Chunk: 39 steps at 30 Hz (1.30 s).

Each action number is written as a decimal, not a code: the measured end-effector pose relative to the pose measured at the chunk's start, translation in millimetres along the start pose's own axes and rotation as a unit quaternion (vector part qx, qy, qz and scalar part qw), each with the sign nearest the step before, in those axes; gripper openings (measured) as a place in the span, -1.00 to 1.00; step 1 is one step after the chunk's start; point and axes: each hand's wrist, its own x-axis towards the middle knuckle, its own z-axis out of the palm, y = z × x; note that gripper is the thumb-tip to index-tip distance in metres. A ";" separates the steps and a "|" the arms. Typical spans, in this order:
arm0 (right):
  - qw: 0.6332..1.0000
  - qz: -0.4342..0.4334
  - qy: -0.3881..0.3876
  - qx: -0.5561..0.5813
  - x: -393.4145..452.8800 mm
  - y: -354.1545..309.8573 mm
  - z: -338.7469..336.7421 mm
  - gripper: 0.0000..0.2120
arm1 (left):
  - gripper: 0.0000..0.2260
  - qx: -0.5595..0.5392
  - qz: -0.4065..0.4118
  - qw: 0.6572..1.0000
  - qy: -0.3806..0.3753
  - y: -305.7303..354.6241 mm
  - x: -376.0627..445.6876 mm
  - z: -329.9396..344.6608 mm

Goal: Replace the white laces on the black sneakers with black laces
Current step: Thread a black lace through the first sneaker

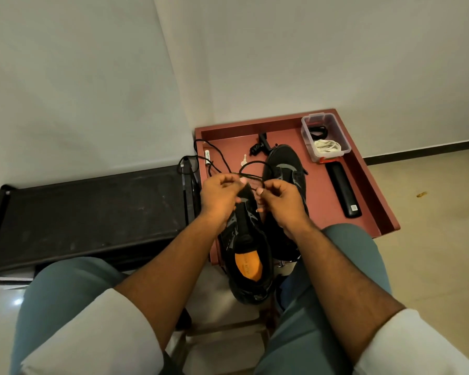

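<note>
At the centre of the frame your left hand [219, 194] and right hand [281, 197] each pinch an end of the black lace [251, 176] with curled fingers, above the near black sneaker [245, 255]. The second sneaker [286, 169] lies just right of it on the red surface [333, 190]. At upper right, a clear box [325, 136] holds the white laces [327, 146].

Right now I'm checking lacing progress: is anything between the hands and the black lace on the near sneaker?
Nothing visible. The left hand and right hand already pinch the black lace directly above the near sneaker; no other thing lies between them.
</note>
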 end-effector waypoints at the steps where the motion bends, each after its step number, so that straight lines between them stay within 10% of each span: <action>1: 1.000 0.004 0.019 0.000 2.6 2.4 -0.6 -0.86 | -0.96 0.043 0.013 0.999 0.008 -7.5 2.2 -2.0; 14: 0.934 -0.094 0.011 -0.344 2.2 2.0 3.0 -0.79 | -0.87 0.302 0.031 0.951 0.063 -63.4 12.5 13.0; 28: 0.930 -0.070 0.037 -0.359 6.5 12.9 24.2 -0.82 | -0.89 0.303 0.016 0.948 0.091 -57.9 -1.2 15.2; 39: 0.916 -0.061 -0.082 -0.389 32.8 -7.8 11.9 -0.80 | -0.89 0.331 0.018 0.939 0.086 -53.9 -6.0 16.2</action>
